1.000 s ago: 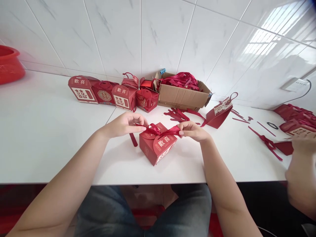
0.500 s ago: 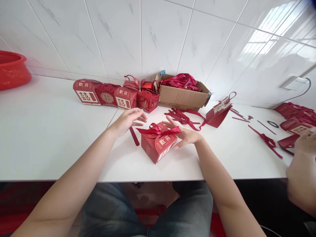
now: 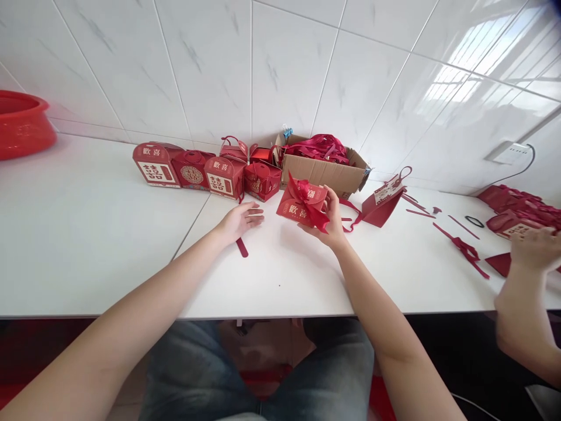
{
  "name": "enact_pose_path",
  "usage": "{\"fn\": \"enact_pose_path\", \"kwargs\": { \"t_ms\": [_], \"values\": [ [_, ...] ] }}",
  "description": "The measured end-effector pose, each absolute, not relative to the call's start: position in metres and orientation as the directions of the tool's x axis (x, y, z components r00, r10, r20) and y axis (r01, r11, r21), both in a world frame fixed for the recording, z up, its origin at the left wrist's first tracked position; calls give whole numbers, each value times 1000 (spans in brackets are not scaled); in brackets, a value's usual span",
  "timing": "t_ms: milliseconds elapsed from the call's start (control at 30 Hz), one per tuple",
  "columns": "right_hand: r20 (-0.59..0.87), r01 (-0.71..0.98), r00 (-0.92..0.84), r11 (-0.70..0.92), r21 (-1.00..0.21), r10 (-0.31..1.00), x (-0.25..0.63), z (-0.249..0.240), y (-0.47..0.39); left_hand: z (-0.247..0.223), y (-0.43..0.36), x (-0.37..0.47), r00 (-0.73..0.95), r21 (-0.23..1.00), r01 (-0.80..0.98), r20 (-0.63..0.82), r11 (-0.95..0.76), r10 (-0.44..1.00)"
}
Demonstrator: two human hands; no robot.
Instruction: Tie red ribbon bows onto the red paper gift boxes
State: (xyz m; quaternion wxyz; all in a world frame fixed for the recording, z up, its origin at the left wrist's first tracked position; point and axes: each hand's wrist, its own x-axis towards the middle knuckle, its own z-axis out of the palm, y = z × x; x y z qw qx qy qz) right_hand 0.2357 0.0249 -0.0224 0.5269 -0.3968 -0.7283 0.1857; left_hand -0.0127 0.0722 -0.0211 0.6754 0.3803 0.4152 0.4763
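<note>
My right hand grips a red gift box by its right side and holds it above the white table. A shiny red ribbon bow is tied across the box's top, which is tilted toward me. To the left, my left hand is apart from the box, its fingers spread with nothing in them. Just below that hand a dark red strip lies on the table.
Several finished red boxes stand along the wall, beside a cardboard box heaped with red ribbon. At right are another red box, loose ribbon and a co-worker's hand. A red basin sits far left.
My right hand has taken hold of the bowed gift box, lifted it off the table and turned it. My left hand has moved slightly and stays apart from it.
</note>
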Motion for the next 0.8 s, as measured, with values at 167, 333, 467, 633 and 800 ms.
{"fn": "enact_pose_path", "kwargs": {
  "t_ms": [167,333,467,633,800],
  "values": [
    [626,410,-75,597,-690,776,246,-31,32,-25,77,-13,191,935,-252,-205,250,960],
    [645,470,-17,576,-669,764,249,-29,33,-34,75,-9,131,983,-125,-122,138,984],
    [789,565,206,588,-579,579,279,-14,29,-44,63,1,80,995,57,82,-86,993],
    [766,685,621,362,-632,163,356,-18,10,-50,60,2,132,943,230,213,-239,968],
    [397,397,917,-134,-908,31,413,-51,-12,-52,70,-1,142,923,289,220,-253,965]
  ]
}}
